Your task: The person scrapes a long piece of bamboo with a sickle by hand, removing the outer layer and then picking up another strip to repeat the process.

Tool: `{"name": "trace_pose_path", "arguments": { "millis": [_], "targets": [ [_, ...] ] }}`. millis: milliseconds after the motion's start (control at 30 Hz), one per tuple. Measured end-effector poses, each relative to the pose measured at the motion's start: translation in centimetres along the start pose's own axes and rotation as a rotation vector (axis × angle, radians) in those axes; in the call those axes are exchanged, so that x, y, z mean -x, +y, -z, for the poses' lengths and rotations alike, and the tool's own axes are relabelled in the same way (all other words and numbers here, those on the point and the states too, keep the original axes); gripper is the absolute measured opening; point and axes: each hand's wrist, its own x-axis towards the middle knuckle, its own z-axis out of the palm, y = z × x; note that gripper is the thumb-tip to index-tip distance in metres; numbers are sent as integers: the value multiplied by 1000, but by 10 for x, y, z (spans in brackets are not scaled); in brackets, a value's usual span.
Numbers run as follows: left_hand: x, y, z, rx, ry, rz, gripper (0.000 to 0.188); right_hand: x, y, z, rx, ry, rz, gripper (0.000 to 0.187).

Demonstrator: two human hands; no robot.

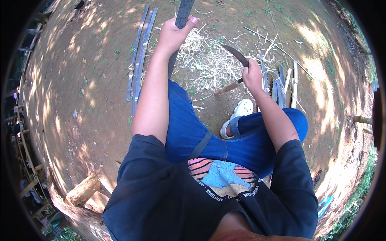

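I judge this strip-shaving: left hand (173, 37) grips dark strip (184, 14), right hand (252, 76) grips curved knife (237, 55). Next, knife should meet strip.

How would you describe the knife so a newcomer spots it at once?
Find the pale shavings on the ground. At their right side, the right hand grips the knife. Its curved dark blade and brown handle set it apart from the straight strips nearby.
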Motion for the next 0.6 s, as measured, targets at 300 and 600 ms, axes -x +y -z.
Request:
{"name": "trace_pose_path", "arguments": {
  "millis": [300,600],
  "targets": [
    [0,0,-3,-9,-6,-27,30,-2,-12,-32,-252,143,84,26],
    [-7,-1,-2,53,95,-89,27,-28,-27,-31,-304,234,73,16]
  ]
}}
